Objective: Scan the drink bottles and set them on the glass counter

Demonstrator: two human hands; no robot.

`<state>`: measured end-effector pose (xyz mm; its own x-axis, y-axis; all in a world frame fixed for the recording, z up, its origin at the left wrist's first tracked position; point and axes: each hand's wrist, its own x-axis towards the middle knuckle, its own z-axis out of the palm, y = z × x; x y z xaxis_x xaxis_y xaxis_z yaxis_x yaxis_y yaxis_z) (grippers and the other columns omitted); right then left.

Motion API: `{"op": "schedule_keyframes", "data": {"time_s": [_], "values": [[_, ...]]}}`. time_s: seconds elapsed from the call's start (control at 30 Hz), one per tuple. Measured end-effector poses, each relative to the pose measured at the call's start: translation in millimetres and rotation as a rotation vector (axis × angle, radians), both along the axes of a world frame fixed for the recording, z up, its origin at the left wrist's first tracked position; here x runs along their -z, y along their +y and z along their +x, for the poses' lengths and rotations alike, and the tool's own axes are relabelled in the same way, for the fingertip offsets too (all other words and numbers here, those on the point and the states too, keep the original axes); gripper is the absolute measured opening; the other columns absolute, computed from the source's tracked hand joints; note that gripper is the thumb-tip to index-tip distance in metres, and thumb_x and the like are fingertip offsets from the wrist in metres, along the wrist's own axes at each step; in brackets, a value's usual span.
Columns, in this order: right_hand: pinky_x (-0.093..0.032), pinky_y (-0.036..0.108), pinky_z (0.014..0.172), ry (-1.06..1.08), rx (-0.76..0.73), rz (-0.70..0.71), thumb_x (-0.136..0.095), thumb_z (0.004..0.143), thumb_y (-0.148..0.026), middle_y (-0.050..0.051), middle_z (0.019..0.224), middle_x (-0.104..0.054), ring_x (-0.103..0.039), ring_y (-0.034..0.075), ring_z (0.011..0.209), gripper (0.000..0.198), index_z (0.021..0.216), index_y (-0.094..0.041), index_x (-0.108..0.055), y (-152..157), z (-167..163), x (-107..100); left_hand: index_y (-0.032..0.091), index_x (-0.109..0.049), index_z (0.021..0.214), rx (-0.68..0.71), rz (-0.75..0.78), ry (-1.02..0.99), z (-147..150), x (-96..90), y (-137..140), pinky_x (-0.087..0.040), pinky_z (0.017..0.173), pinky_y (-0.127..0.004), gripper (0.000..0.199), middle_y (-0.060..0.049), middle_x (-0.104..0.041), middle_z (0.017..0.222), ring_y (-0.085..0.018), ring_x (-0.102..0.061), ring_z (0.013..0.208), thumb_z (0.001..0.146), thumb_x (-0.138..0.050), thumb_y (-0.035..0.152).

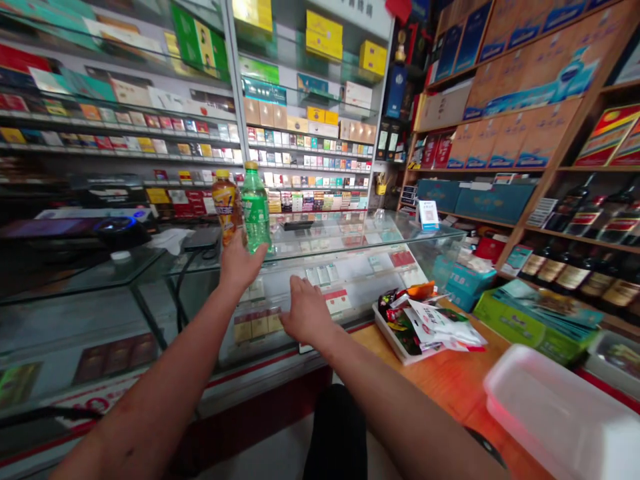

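Green bottle (255,208), orange bottle (225,207), both apparently yellow-capped.
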<state>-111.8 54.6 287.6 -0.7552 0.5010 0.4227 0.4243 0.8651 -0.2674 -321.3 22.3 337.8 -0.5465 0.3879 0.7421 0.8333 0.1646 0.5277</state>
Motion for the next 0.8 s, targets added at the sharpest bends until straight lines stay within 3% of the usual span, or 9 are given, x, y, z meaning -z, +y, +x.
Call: {"op": "schedule_keyframes", "data": {"time_s": [0.13,0.3,0.57,0.8], "values": [[-0.027,0.053,0.124,0.051,0.005,-0.121,-0.064,0.083,-0.032,0.019,0.158,-0.041,-0.036,0.034,0.147,0.086,0.159,-0.006,-0.032,-18.9,48.3,40.3,0.012,-0.041,0.15,-0.031,0.102,0.062,37.7,22.7,-14.5,-0.039,0.115,-0.045,0.075,-0.018,-0.052,0.146,-0.034,-0.051,0.135,0.086,-0.064,0.045],[-0.025,0.051,0.127,0.16,0.012,-0.295,-0.061,0.081,-0.023,0.016,0.16,-0.039,-0.034,0.032,0.151,0.083,0.159,-0.009,-0.036,-51.5,108.5,90.1,0.016,-0.043,0.151,0.07,0.151,-0.014,109.7,77.3,-28.0,-0.039,0.118,-0.046,0.071,-0.015,-0.05,0.15,-0.031,-0.05,0.137,0.091,-0.063,0.046],[-0.029,0.054,0.126,0.219,0.173,-0.485,-0.057,0.074,-0.015,0.013,0.163,-0.034,-0.031,0.032,0.152,0.087,0.159,-0.013,-0.04,-96.2,207.1,156.3,0.03,-0.055,0.136,0.516,-0.009,-0.258,243.7,171.3,-37.3,-0.046,0.112,-0.045,0.045,-0.007,-0.06,0.139,-0.028,-0.059,0.127,0.093,-0.063,0.04],[-0.036,0.051,0.122,0.364,0.325,-0.448,-0.055,0.069,-0.009,0.013,0.159,-0.043,-0.041,0.029,0.148,0.089,0.157,-0.018,-0.044,-120.9,288.0,197.7,0.03,-0.067,0.118,0.922,-0.244,-0.283,352.9,207.2,-56.6,-0.052,0.103,-0.044,0.025,-0.006,-0.068,0.122,-0.027,-0.064,0.117,0.095,-0.061,0.036]]}}
